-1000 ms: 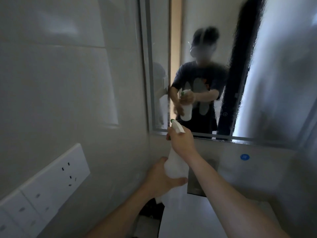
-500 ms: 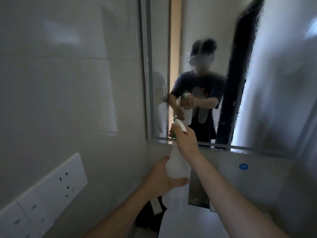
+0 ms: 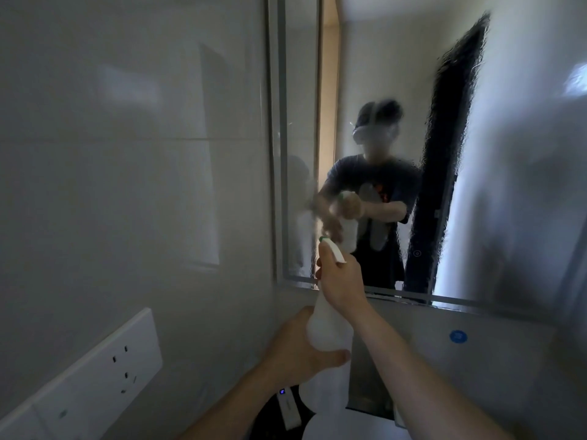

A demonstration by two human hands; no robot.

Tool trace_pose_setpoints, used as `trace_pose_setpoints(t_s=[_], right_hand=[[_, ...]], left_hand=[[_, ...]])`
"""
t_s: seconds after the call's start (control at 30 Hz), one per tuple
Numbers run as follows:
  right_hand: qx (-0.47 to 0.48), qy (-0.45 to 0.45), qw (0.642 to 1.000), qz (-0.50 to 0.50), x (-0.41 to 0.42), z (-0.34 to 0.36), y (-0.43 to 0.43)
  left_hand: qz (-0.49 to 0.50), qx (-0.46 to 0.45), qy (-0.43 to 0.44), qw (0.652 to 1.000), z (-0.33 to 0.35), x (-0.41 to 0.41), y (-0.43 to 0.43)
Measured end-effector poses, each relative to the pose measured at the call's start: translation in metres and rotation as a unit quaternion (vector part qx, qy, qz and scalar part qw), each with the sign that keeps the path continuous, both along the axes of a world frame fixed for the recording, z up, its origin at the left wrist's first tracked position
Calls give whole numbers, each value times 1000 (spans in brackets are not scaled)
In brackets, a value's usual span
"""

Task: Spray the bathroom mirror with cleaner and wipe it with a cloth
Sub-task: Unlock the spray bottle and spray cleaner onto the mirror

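Observation:
A white spray bottle (image 3: 327, 325) with a green-tipped nozzle is held upright just below the lower left corner of the bathroom mirror (image 3: 508, 154). My right hand (image 3: 341, 282) wraps the trigger head at the top. My left hand (image 3: 298, 347) grips the bottle's body from below. The nozzle points at the mirror. The glass looks misted and streaked with droplets across its middle and right; it reflects a person in a dark shirt holding the bottle. A pale cloth-like shape (image 3: 320, 404) hangs under the bottle; I cannot tell what it is.
A grey tiled wall (image 3: 127, 185) stands close on the left with a white socket plate (image 3: 104, 366) low down. Below the mirror sit a metal recess (image 3: 365, 382), a blue round sticker (image 3: 458, 336) and a dark device with a small blue light (image 3: 282, 404).
The view has tilted down, so the mirror and reflection sit lower in frame. Both hands keep the same grip on the bottle, which stays near the mirror's lower left corner.

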State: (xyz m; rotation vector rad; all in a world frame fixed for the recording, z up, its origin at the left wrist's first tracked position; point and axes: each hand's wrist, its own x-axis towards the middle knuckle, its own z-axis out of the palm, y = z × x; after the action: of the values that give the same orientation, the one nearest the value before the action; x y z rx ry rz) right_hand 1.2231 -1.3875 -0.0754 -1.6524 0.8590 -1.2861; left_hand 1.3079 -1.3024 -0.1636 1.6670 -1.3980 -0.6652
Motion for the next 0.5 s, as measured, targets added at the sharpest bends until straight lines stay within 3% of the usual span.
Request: trace_pose_setpoints(t_s=[0.5], right_hand=[[-80, -31, 996, -13, -11, 60, -8]], left_hand=[[16, -65, -4, 998, 48, -8, -11]])
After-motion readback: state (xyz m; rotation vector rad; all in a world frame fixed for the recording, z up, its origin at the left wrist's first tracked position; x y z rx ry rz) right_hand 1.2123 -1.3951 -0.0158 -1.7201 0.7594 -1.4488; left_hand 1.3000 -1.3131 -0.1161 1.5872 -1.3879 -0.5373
